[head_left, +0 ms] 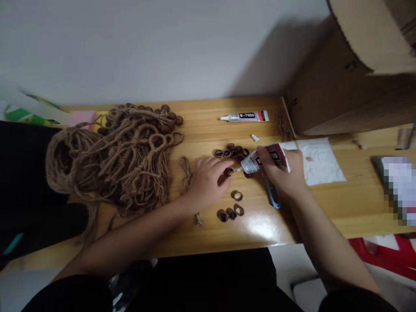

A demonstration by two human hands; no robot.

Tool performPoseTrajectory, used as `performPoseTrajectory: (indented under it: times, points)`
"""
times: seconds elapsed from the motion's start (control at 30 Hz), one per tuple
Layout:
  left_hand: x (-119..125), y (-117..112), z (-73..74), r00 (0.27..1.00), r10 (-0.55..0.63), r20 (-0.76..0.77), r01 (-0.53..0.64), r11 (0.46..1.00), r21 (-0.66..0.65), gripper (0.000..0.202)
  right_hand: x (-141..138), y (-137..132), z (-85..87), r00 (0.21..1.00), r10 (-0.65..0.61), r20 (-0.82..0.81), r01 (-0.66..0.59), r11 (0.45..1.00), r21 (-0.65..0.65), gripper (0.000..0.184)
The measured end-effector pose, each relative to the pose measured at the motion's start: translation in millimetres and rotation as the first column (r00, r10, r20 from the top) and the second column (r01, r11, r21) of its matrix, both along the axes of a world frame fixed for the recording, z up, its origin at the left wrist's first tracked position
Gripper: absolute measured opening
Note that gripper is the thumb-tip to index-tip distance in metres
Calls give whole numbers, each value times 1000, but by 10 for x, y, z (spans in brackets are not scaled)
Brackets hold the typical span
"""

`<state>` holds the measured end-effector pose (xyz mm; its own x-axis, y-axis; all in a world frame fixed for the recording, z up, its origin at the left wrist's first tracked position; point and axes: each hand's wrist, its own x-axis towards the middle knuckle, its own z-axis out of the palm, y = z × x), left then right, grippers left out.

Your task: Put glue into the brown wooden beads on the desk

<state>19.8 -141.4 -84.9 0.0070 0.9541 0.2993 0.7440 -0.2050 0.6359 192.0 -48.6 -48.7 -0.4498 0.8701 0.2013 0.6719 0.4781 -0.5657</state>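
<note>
My left hand (209, 182) pinches a small brown nutshell half (229, 171) between thumb and fingers. In my right hand (287, 169) is a tube of B-7000 glue (260, 160), tilted so its nozzle points left, close to the shell; whether the two touch I cannot tell. Several more shell halves (238, 151) lie behind the nozzle. Nearer the front edge are a few open shell halves (232, 214) and a single one (237, 195). Beneath my right hand shows the blue-grey handle (274, 197) of a tool, its other end hidden.
A large heap of jute cords (130, 160) with brown round nuts (165, 123) covers the left side. Another glue tube (248, 116) and a white cap (254, 138) lie behind. On the right are a white packet (321, 160), a cardboard box (325, 86) and a phone-like object (398, 186).
</note>
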Motion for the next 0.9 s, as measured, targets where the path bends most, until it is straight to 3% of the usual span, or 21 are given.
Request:
performPoseTrajectory:
  times: [0.17, 0.4, 0.7, 0.9]
  points:
    - [3, 6, 0, 1000, 5, 4, -5, 1000, -15, 14, -15, 8, -15, 995, 92, 40, -94, 993, 68, 41]
    - [-7, 9, -22, 1000, -19, -5, 20, 999, 28, 16, -23, 22, -51, 981, 178, 79, -191, 961, 201, 37]
    - [-17, 11, -50, 999, -23, -29, 25, 999, 46, 15, -1, 20, -123, 972, 198, 129, -227, 935, 273, 35]
    - [-20, 14, -56, 999, -30, -32, 32, 996, 83, 15, 7, 23, -139, 967, 207, 148, -239, 939, 249, 34]
